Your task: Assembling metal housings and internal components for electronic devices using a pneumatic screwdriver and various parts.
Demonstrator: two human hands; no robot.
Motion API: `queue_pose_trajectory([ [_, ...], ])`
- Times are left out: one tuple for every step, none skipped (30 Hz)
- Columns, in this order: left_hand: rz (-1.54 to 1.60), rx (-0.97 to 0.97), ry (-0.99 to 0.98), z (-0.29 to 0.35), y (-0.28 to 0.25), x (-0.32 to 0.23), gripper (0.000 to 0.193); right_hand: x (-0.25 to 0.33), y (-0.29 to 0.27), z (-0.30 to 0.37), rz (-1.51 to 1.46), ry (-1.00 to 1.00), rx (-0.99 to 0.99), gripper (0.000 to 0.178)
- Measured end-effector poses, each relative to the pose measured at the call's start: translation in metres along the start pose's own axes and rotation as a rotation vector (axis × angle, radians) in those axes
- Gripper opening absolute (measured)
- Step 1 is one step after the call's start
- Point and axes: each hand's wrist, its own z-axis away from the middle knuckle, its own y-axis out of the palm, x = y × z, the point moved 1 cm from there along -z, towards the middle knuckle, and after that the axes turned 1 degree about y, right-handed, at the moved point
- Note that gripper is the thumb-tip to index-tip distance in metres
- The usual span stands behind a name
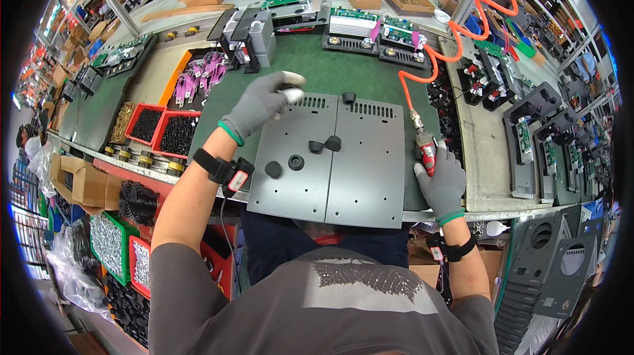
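Note:
Two grey metal panels (290, 130) (370, 157) with slots and small holes lie side by side before me. Several black rubber feet rest on them: one near the left edge (273, 169), one showing its hollow (296, 162), a touching pair (333, 143) in the middle, and one at the far edge (349, 98). Over the far left corner, my left hand (267, 101), in a grey glove, is closed with thumb and fingers bent together; a dark bit shows between them. My gloved right hand (441, 180) grips a red air screwdriver (428, 153) beside the right panel.
An orange coiled hose (409, 91) runs from the screwdriver to the upper right. Red bins (177, 134) of black parts stand left. Heat sinks (254, 35) and circuit board assemblies (353, 25) line the far side of the green mat (297, 64). More housings (522, 137) stand right.

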Motion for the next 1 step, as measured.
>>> queue_pose_trajectory([
  [-0.09,0.121,0.05,0.0002,0.0077,-0.0081,0.032,-0.0007,0.0004,0.0007,-0.004,0.01,0.005,0.083],
])
